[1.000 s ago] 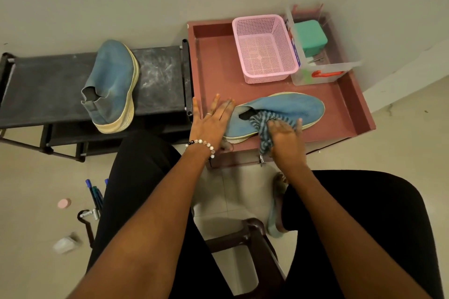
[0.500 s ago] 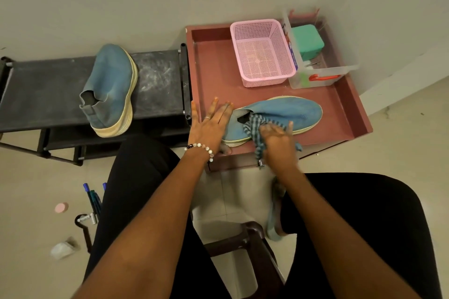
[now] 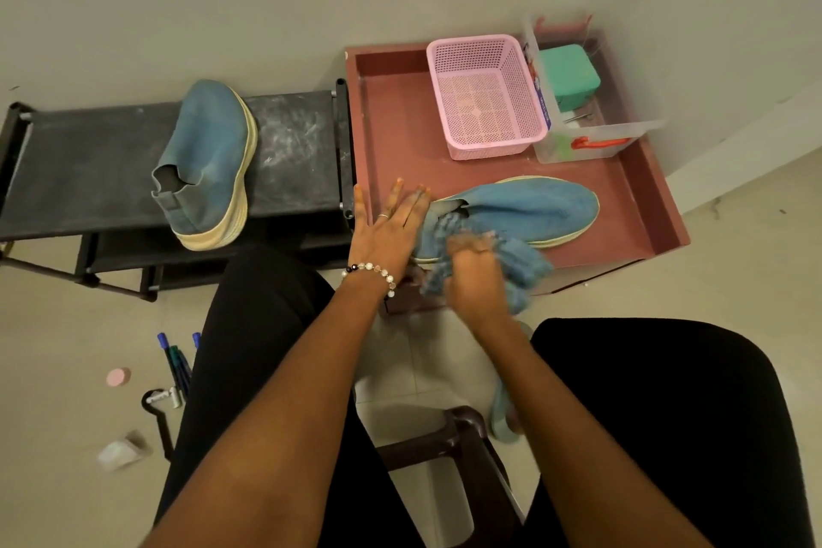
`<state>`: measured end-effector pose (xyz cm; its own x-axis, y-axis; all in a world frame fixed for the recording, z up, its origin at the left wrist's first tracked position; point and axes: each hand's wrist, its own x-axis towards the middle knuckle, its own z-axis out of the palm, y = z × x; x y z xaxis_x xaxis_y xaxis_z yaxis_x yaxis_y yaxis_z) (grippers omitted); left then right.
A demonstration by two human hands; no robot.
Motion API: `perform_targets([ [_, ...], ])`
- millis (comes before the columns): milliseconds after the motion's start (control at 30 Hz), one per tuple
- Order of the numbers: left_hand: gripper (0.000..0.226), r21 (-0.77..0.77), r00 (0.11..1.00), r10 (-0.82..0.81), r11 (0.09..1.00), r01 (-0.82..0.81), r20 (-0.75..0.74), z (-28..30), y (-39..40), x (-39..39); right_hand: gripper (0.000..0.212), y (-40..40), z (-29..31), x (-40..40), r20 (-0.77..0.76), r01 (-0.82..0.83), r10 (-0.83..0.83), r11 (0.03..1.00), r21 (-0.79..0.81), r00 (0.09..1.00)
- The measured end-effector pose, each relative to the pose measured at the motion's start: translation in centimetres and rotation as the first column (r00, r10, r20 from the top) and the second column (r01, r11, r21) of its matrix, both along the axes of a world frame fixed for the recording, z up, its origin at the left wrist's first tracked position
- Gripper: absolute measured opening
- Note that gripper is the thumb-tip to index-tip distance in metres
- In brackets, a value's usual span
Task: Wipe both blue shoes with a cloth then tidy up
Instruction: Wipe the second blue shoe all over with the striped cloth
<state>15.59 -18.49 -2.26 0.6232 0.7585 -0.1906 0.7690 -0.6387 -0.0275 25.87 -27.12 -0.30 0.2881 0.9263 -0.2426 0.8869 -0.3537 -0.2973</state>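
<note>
One blue shoe (image 3: pixel 529 209) lies on its side in the red tray (image 3: pixel 391 120), toe pointing right. My left hand (image 3: pixel 387 227) presses flat against its heel end, fingers straight. My right hand (image 3: pixel 476 271) grips a blue striped cloth (image 3: pixel 525 267) bunched against the shoe's near side by the sole; hand and cloth are motion-blurred. The second blue shoe (image 3: pixel 209 160) lies on the black shoe rack (image 3: pixel 89 174) to the left, sole edge facing right.
A pink mesh basket (image 3: pixel 485 98) and a clear box (image 3: pixel 587 142) holding a green block stand at the tray's back. Pens (image 3: pixel 175 365), a pink disc (image 3: pixel 118 377) and scraps lie on the floor at left. A dark stool (image 3: pixel 445 436) sits between my knees.
My right hand has slid the cloth from the shoe's opening down to its near side toward the tray's front edge. My left hand has stayed pressed at the heel.
</note>
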Motion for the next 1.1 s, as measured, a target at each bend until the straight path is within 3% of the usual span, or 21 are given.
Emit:
perform_targets([
  [100,0.074,0.036,0.999,0.004,0.999,-0.006,0.045,0.1,-0.1,0.0,0.052,-1.0,-0.6,-1.4,-0.172,-0.079,0.101,0.988,0.133,0.98],
  [167,0.086,0.002,1.0,-0.002,1.0,0.002,0.023,-0.1,0.0,-0.1,0.059,-1.7,-1.3,2.2,-0.082,-0.23,0.246,0.958,0.17,0.966],
  [200,0.103,-0.022,1.0,-0.005,1.0,0.005,0.011,-0.2,0.0,-0.1,0.061,-1.9,-1.3,3.9,-0.022,-0.27,0.275,0.955,0.121,0.961],
  [233,0.118,-0.037,1.0,-0.013,0.999,0.012,-0.008,-0.3,0.1,-0.1,0.061,-1.8,-1.0,5.2,0.032,-0.258,0.256,0.964,0.059,0.966],
  [300,0.125,-0.038,0.999,-0.011,0.999,0.01,-0.032,-0.4,0.1,-0.1,0.05,-1.2,-0.4,4.9,0.124,-0.167,0.166,0.986,0.002,0.978],
  [367,0.102,-0.001,1.0,-0.003,1.0,0.003,-0.009,-0.5,0.0,0.0,0.043,0.1,0.0,1.2,0.137,-0.091,0.094,0.996,-0.026,0.986],
  [433,0.08,0.013,1.0,0.008,1.0,-0.008,0.024,-0.1,0.0,0.1,0.046,0.3,-0.2,-2.0,-0.023,-0.047,0.048,0.999,0.027,0.999],
  [500,0.078,0.019,0.998,0.016,1.0,-0.017,0.053,-0.1,-0.1,0.0,0.054,-0.7,-0.5,-1.5,-0.143,-0.084,0.1,0.99,0.117,0.985],
  [567,0.089,-0.009,1.0,0.008,1.0,-0.008,0.024,-0.1,0.0,0.0,0.06,-1.5,-0.9,1.7,-0.086,-0.21,0.227,0.962,0.172,0.97],
  [667,0.122,-0.052,1.0,0.002,0.999,-0.003,-0.027,-0.3,0.0,-0.1,0.055,-1.1,-0.3,3.8,0.085,-0.231,0.23,0.973,0.01,0.97],
  [733,0.1,-0.019,1.0,0.008,1.0,-0.008,0.001,-0.4,0.0,0.1,0.052,-0.1,0.2,1.2,0.149,-0.148,0.149,0.989,-0.023,0.977],
  [767,0.084,-0.013,1.0,0.011,1.0,-0.011,0.019,-0.3,0.1,0.1,0.051,0.3,-0.1,-0.5,0.116,-0.115,0.116,0.993,-0.013,0.986],
  [833,0.072,-0.004,1.0,0.01,1.0,-0.01,0.03,0.2,-0.1,0.2,0.054,-0.1,-0.7,-2.3,-0.017,-0.091,0.092,0.995,0.04,0.996],
  [967,0.084,0.013,0.999,0.013,1.0,-0.013,0.042,0.1,-0.1,0.1,0.053,-0.9,1.7,2.3,-0.376,-0.001,0.047,0.993,0.122,0.925],
  [1033,0.095,-0.013,0.998,0.027,1.0,-0.026,0.048,-0.3,-0.1,0.0,0.041,-0.5,3.1,4.4,-0.489,0.233,-0.163,0.969,0.086,0.857],
  [1100,0.122,-0.048,0.998,0.029,0.998,-0.027,0.047,-0.5,0.1,-0.2,0.029,0.1,4.3,4.8,-0.63,0.58,-0.364,0.796,0.172,0.686],
])
